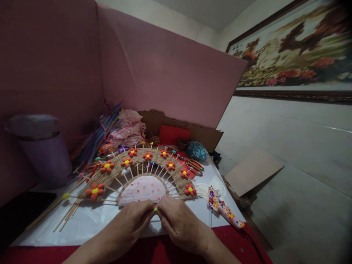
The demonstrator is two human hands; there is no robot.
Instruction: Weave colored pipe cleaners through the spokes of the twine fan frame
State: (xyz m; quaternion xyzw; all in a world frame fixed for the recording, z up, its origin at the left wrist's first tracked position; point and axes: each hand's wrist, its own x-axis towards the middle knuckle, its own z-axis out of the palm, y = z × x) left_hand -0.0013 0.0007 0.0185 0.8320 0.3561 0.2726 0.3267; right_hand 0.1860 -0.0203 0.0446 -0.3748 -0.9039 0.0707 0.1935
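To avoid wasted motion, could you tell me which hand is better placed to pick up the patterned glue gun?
Probably the right hand: the glue gun lies just to its right, whereas the left hand would have to cross over it. Both hands pinch the small yellow bead.

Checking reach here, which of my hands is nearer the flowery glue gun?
Right. The right hand lies just left of the glue gun, not touching it; the left hand sits farther left, beyond the right hand, both pinching a small yellow bead.
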